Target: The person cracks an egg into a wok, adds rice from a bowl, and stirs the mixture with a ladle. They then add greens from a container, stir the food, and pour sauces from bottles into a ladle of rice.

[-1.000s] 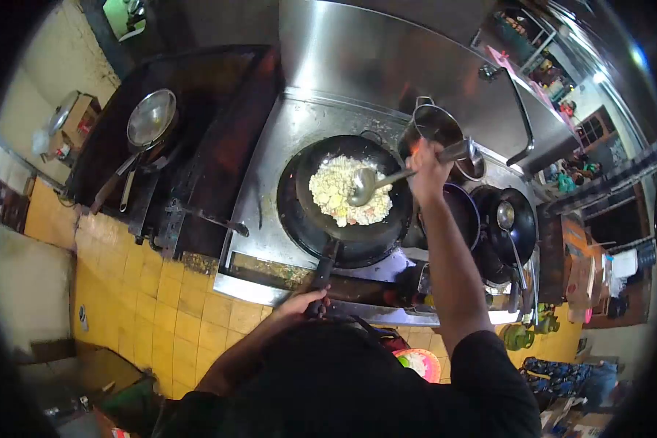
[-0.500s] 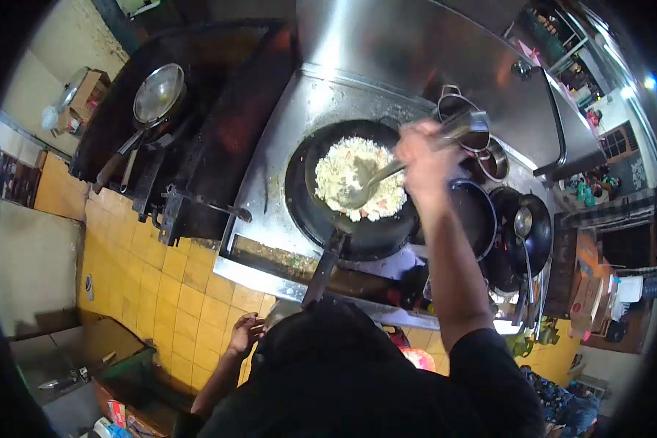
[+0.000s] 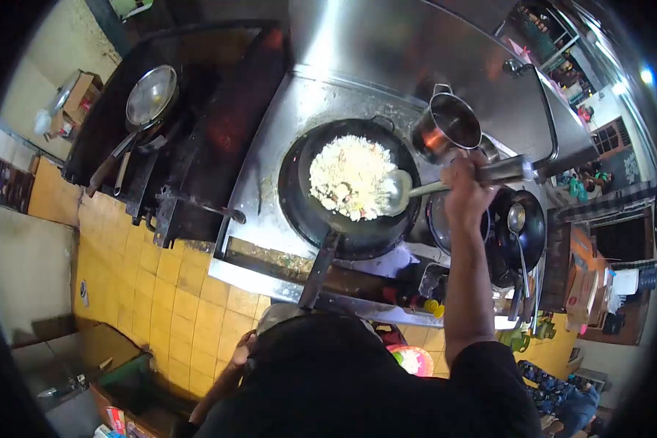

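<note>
My right hand is closed around the thick metal handle of a wok spatula. The rounded head of the spatula rests against the right side of a heap of rice with small reddish and dark bits in it. That rice lies in a black wok on the steel stove, and the wok's long handle points toward me. My left hand is low beside my body, away from the stove. Its fingers are mostly hidden behind my dark headwear.
A tall metal pot stands behind my right hand. Darker pans sit at the right, one with a ladle in it. A strainer lies on the black burner unit at the left. A pink basin is below the stove's front edge.
My right hand has moved right and slightly down, drawing the spatula from the middle of the rice to its right edge. My left hand has slipped lower and further behind my headwear.
</note>
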Available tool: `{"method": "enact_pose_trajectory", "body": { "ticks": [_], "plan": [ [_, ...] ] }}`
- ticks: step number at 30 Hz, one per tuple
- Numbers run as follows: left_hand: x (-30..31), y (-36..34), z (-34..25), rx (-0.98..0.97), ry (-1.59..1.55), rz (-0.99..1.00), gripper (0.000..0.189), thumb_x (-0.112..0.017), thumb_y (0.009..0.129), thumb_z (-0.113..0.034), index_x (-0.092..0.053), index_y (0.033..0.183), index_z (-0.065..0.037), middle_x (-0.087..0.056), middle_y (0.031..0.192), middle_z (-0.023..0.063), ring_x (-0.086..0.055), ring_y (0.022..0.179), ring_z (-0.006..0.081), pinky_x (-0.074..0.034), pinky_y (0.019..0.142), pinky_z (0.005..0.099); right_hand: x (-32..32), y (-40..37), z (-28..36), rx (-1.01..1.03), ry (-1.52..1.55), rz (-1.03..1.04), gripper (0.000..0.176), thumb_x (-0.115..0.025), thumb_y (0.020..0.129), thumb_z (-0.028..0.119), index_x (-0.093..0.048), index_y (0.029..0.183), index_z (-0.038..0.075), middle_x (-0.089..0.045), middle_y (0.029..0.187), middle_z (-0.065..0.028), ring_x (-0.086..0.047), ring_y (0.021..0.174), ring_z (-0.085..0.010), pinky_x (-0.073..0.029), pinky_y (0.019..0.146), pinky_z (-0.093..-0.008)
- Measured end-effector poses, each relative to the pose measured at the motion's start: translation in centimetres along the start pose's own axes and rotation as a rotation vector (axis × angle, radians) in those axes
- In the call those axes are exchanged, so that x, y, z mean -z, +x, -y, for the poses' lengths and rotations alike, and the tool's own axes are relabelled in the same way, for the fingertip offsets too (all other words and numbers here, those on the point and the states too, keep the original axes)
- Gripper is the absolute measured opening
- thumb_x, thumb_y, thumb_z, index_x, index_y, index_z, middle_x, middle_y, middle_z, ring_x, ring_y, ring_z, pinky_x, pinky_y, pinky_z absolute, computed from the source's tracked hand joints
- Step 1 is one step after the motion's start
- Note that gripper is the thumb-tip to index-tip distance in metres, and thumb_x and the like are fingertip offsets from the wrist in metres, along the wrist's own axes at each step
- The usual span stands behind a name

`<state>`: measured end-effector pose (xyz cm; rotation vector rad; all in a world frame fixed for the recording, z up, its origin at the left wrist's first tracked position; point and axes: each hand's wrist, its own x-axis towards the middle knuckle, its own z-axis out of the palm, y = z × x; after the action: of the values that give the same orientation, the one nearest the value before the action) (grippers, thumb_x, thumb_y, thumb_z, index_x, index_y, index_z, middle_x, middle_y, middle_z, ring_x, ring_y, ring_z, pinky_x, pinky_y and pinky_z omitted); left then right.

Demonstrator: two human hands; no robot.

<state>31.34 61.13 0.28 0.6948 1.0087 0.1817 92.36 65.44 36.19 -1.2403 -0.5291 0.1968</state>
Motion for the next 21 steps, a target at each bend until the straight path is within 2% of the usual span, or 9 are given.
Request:
{"method": "enact_pose_trajectory", "body": {
  "ticks": [4, 8, 10, 12, 13, 14, 16, 18, 21],
  "plan": [
    [-2.2, -3.0, -1.3, 0.145, -0.017, -0.037, 0.045, -0.052, 0.097, -0.030, -0.046, 0.132, -0.003, -0.058, 0.120, 0.0109, -0.058, 0.106, 0.0209, -0.046, 0.091, 0.0336, 2.7, 2.2, -2.5, 0.039, -0.001, 0.127, 0.014, -0.062, 0.086, 0.003, -0.050, 0.081, 0.008, -0.046, 0.063, 0.0018, -0.042, 0.051, -0.0063, -0.035, 0.046, -0.0261],
    [-5.3, -7.7, -7.6, 0.264, -0.079, -0.035, 0.048, -0.051, 0.097, -0.032, -0.044, 0.134, -0.002, -0.058, 0.123, 0.0120, -0.057, 0.109, 0.0213, -0.045, 0.094, 0.0331, 1.0, 4.2, -3.4, 0.145, 0.051, -0.259, 0.014, -0.061, 0.084, 0.007, -0.054, 0.072, 0.007, -0.046, 0.060, 0.0023, -0.044, 0.048, -0.0085, -0.036, 0.046, -0.0263],
    [-7.0, -10.8, -12.8, 0.284, -0.060, -0.049, 0.048, -0.051, 0.098, -0.032, -0.043, 0.134, -0.001, -0.058, 0.123, 0.0122, -0.057, 0.110, 0.0214, -0.045, 0.095, 0.0330, -0.4, 4.4, -3.6, -0.073, 0.175, -0.089, 0.016, -0.063, 0.085, 0.011, -0.051, 0.073, 0.009, -0.044, 0.059, 0.0031, -0.045, 0.047, -0.0101, -0.037, 0.047, -0.0276],
    [-9.1, -13.6, -19.6, -0.001, 0.926, 0.226, 0.048, -0.050, 0.098, -0.032, -0.044, 0.134, -0.001, -0.057, 0.127, 0.0120, -0.054, 0.117, 0.0201, -0.044, 0.097, 0.0328, -2.1, 5.4, -1.9, -0.038, 0.042, -0.093, 0.020, -0.065, 0.083, 0.006, -0.049, 0.071, 0.008, -0.043, 0.059, 0.0022, -0.044, 0.046, -0.0105, -0.036, 0.046, -0.0270],
    [-4.9, -13.5, -17.4, 0.079, 0.908, 0.288, 0.037, -0.048, 0.098, -0.026, -0.054, 0.125, -0.001, -0.062, 0.120, 0.0108, -0.057, 0.114, 0.0193, -0.045, 0.095, 0.0348, -2.2, 5.1, -0.7, -0.025, 0.137, -0.030, 0.019, -0.065, 0.082, 0.005, -0.049, 0.072, 0.007, -0.045, 0.060, 0.0010, -0.044, 0.046, -0.0106, -0.036, 0.045, -0.0264],
    [-7.8, -16.5, -22.4, 0.092, 0.973, 0.374, 0.032, -0.053, 0.093, -0.030, -0.065, 0.110, -0.006, -0.068, 0.107, 0.0125, -0.063, 0.104, 0.0242, -0.048, 0.089, 0.0381, -2.3, 4.6, -0.1, -0.019, 0.231, 0.038, 0.018, -0.065, 0.081, 0.003, -0.049, 0.072, 0.006, -0.047, 0.061, -0.0001, -0.045, 0.046, -0.0107, -0.036, 0.044, -0.0258],
    [-8.6, -18.2, -24.2, 0.109, 1.278, 0.596, 0.032, -0.053, 0.092, -0.030, -0.065, 0.110, -0.006, -0.068, 0.107, 0.0125, -0.063, 0.103, 0.0243, -0.048, 0.089, 0.0381, -5.5, 1.5, -3.3, -0.067, 0.131, -0.058, 0.019, -0.062, 0.083, 0.003, -0.049, 0.069, 0.005, -0.049, 0.058, -0.0003, -0.046, 0.045, -0.0089, -0.036, 0.041, -0.0257],
    [-9.0, -18.5, -22.9, 0.133, 1.458, 0.721, 0.032, -0.054, 0.092, -0.030, -0.065, 0.110, -0.006, -0.068, 0.106, 0.0126, -0.063, 0.103, 0.0244, -0.048, 0.089, 0.0382, -5.9, 2.6, -4.0, -0.039, 0.141, 0.141, 0.020, -0.062, 0.083, 0.003, -0.049, 0.068, 0.006, -0.049, 0.058, 0.0001, -0.046, 0.046, -0.0089, -0.036, 0.041, -0.0260],
    [-9.1, -18.1, -21.3, 0.177, 1.535, 0.773, 0.032, -0.054, 0.092, -0.030, -0.066, 0.110, -0.007, -0.068, 0.106, 0.0127, -0.063, 0.103, 0.0246, -0.048, 0.089, 0.0382, -5.4, 3.0, -0.4, -0.003, 0.077, -0.047, 0.020, -0.061, 0.082, 0.002, -0.051, 0.066, 0.007, -0.043, 0.053, 0.0021, -0.045, 0.044, -0.0094, -0.035, 0.041, -0.0253]
  ]
}}
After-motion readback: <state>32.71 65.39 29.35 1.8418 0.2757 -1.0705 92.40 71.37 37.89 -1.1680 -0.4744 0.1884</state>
